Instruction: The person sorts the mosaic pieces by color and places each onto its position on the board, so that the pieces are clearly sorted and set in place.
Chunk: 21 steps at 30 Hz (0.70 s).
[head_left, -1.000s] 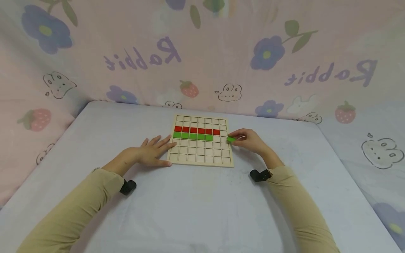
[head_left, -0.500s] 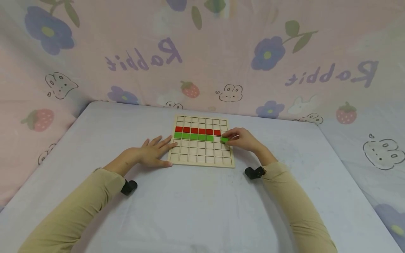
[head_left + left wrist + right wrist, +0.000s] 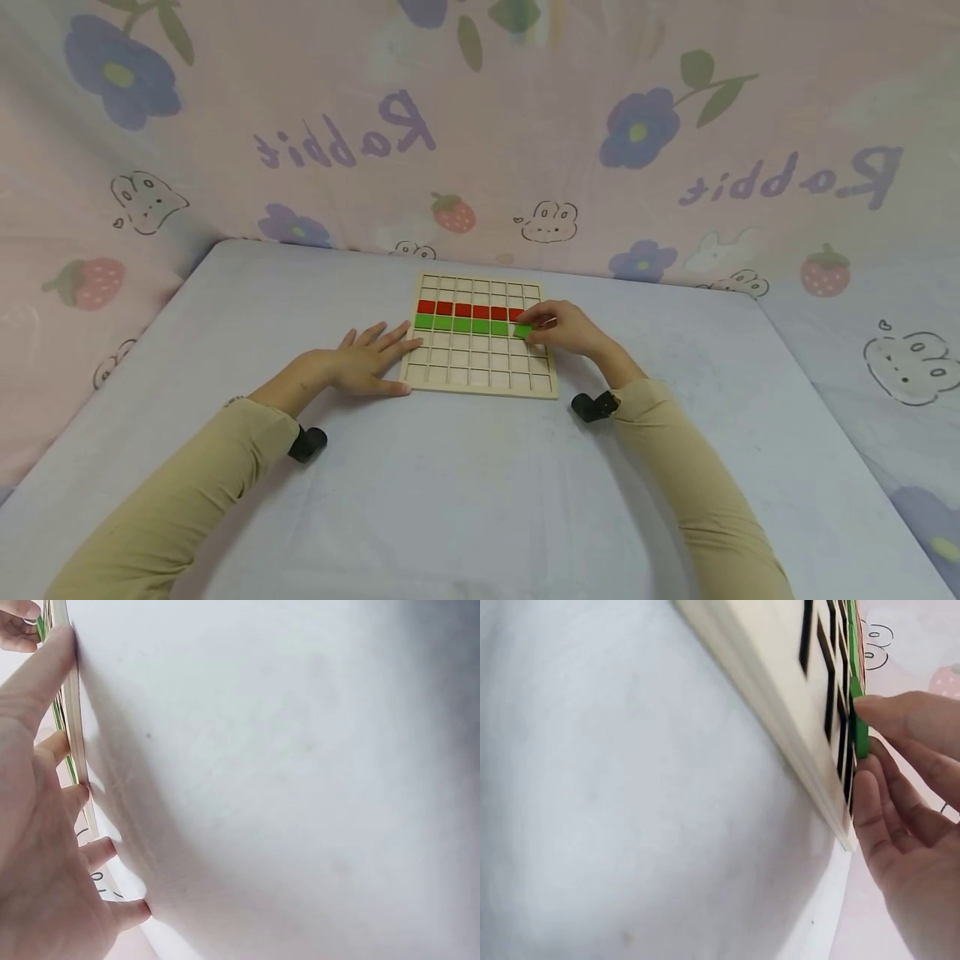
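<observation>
A pale wooden grid board [image 3: 480, 381] lies on the table, with a row of red square tiles [image 3: 463, 310] and, just below it, a row of green tiles [image 3: 453, 323]. My right hand [image 3: 566, 327] pinches one more green tile [image 3: 522, 332] between thumb and fingers, over the board's right part at the end of the green row. In the right wrist view that green tile [image 3: 859, 720] appears tilted, partly covered by the fingers. My left hand [image 3: 365, 363] lies with spread fingers at the board's left edge; in the left wrist view its fingertips [image 3: 64, 646] touch that edge.
A white cloth [image 3: 465, 492] covers the table. Behind it hangs a pink printed curtain [image 3: 480, 183] with flowers, strawberries and rabbits. Black wrist cameras [image 3: 592, 407] are strapped by both sleeves.
My right hand has moved left with the green tile, from beyond the board's right edge to the end of the green row. My left hand has stayed in place.
</observation>
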{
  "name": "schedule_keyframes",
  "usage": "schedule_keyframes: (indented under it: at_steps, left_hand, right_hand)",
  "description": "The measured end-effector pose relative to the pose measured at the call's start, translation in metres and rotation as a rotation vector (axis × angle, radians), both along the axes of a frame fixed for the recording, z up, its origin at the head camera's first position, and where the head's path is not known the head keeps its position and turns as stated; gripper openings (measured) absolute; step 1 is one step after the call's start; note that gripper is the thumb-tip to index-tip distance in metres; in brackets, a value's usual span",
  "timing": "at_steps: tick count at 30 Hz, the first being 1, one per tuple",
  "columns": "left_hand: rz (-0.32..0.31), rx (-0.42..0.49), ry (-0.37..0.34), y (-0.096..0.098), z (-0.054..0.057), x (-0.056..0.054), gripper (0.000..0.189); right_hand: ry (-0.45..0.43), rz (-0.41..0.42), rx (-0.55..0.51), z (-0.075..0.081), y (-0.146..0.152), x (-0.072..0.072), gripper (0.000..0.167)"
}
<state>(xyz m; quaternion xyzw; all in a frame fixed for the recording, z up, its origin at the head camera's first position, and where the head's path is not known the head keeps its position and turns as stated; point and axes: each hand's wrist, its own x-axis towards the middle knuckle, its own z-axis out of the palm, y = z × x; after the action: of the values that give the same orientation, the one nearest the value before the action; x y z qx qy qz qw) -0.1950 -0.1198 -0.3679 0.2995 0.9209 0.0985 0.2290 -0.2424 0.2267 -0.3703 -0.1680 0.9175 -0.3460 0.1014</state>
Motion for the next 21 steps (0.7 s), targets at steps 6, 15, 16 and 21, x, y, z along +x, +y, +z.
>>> schedule_keyframes:
  at_steps: [6,15,16,21]
  left_hand:
    - [0.001,0.010,-0.010,0.0003,0.0021,0.0018,0.080]
    - [-0.001,0.003,-0.004,-0.0006,-0.0013,0.0001,0.080]
    - [-0.001,-0.001,-0.002,-0.0009,-0.0017,-0.0004,0.081]
    - [-0.002,-0.006,0.001,-0.0012,-0.0026,-0.0016,0.081]
  right_hand:
    - [-0.009,-0.007,-0.012,0.0006,-0.0024,0.0013,0.034]
    - [-0.007,-0.004,-0.032,0.0019,-0.0043,0.0005,0.033]
    - [-0.007,-0.009,-0.025,0.0022,-0.0044,0.0008,0.032]
    - [0.000,-0.025,0.007,0.0024,-0.0045,0.0019,0.031]
